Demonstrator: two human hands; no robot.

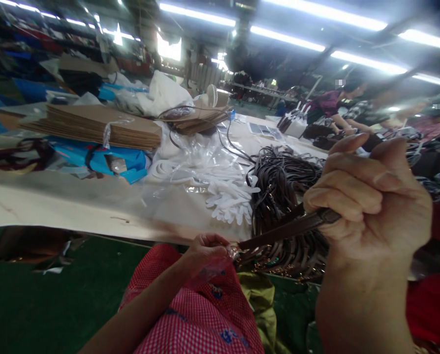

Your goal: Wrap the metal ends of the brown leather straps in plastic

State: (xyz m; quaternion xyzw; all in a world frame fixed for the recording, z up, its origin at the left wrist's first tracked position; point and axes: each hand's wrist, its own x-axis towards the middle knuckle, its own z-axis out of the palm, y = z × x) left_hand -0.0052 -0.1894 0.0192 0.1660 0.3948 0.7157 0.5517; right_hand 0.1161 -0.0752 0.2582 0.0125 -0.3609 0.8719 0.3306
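Observation:
My right hand [367, 196], raised at the right, is closed around a dark brown leather strap [279, 232]. The strap runs taut down to the left. At its lower end, by a shiny metal fitting [235, 250], my left hand [207, 248] pinches with thumb and fingers. Clear plastic [208, 272] hangs below the left fingers and also covers part of that end. Behind the strap, a large pile of similar dark straps [286, 172] lies on the table, their metal ends hanging at the near edge. The fingertips of my right hand are folded over the strap.
On the pale table [76, 199] lie white strips [229, 199] with clear plastic, a blue package [105, 160] and stacked brown cardboard [102, 128]. A small white fan [212, 96] stands behind. Co-workers [330, 105] are at the table's far right. Red checked cloth [190, 314] covers my lap.

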